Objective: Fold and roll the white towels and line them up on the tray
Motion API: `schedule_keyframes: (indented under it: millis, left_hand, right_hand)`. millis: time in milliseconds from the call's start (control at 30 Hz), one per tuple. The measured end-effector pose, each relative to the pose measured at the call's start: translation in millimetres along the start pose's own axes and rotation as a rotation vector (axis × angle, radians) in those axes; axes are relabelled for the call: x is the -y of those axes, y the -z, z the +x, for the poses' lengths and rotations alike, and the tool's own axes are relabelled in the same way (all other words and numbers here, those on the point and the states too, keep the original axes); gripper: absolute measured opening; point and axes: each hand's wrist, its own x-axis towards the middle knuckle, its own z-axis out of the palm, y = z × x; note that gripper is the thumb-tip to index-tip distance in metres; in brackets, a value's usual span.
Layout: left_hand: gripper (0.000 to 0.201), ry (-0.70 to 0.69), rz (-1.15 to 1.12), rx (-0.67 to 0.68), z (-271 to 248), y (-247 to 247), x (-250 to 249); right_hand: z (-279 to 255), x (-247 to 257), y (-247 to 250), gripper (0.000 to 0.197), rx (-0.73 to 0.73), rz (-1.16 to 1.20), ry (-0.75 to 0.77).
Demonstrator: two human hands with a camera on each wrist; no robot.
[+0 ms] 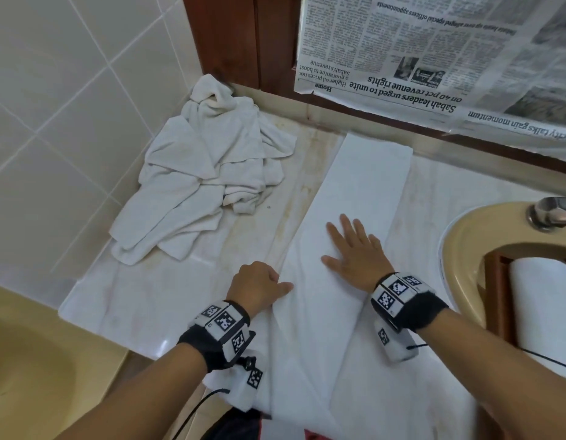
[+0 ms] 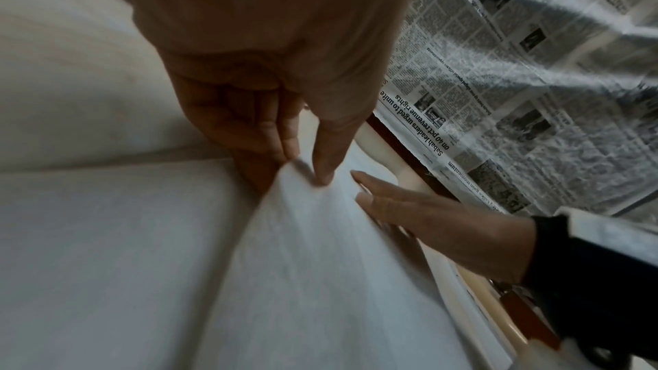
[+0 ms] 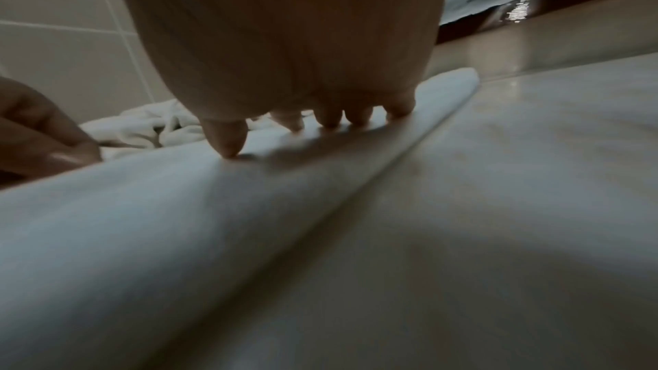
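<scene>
Overall: seen from above, a person's two bare hands work on a long white towel [image 1: 364,198] spread on a pale marble table [image 1: 167,293] in a tiled bathroom.
Towel: folded into a long narrow strip, it runs from the near table edge, where it hangs over, away toward the wooden frame [image 1: 243,39] at the back.
Left hand: the left hand [image 1: 259,285] sits at the strip's left edge near the front; its fingers [image 2: 274,134] are curled and, with the thumb, pinch a raised fold of the cloth.
Right hand: the right hand [image 1: 354,252] lies palm down on the middle of the strip; its fingers [image 3: 331,120] are straight and spread apart, the tips pressing on the cloth.
Wrists: both carry black bands with black-and-white square markers, each with a thin cable.
Other towels: a crumpled pile of white towels [image 1: 205,176] lies on the table to the left, in the corner by the tiled wall [image 1: 68,100], apart from the strip.
Tray: at the right edge a wooden tray [image 1: 497,296] sits inside a tan sink [image 1: 465,236], with one white rolled towel [image 1: 542,300] in it.
Background: a newspaper [image 1: 434,52] hangs over the frame behind the table, its print upside down; a metal tap base [image 1: 551,212] stands on the sink rim.
</scene>
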Motion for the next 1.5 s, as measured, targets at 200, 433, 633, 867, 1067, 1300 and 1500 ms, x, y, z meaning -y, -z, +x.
schedule_keyframes:
  millis: [200, 433, 633, 867, 1067, 1300, 1500]
  left_hand:
    - [0.048, 0.008, -0.054, 0.144, -12, 4, 8]
    - [0.032, 0.066, -0.182, 0.117, -10, 22, 14]
    - [0.021, 0.095, -0.086, 0.016, -9, 15, 19]
    - [0.019, 0.065, 0.182, -0.107, -10, 19, 14]
    - [0.011, 0.021, 0.246, -0.099, -4, 17, 5]
    - [0.009, 0.022, 0.167, -0.139, 10, 9, -13]
    - [0.022, 0.072, 0.07, -0.124, 18, 14, -20]
  right_hand:
    - [5, -8, 4, 0.073, 0.021, -0.079, 0.016]
    - [7, -11, 11, 0.074, 0.051, -0.092, 0.017]
    - [8, -9, 14, 0.075, 0.067, -0.083, 0.009]
    - [7, -5, 14, 0.074, 0.072, -0.087, -0.01]
    - [16, -10, 20, 0.069, 0.082, -0.113, -0.023]
    - [38, -24, 32, 0.067, 0.055, -0.138, -0.035]
    - [36, -4, 35, 0.07, 0.048, -0.184, -0.057]
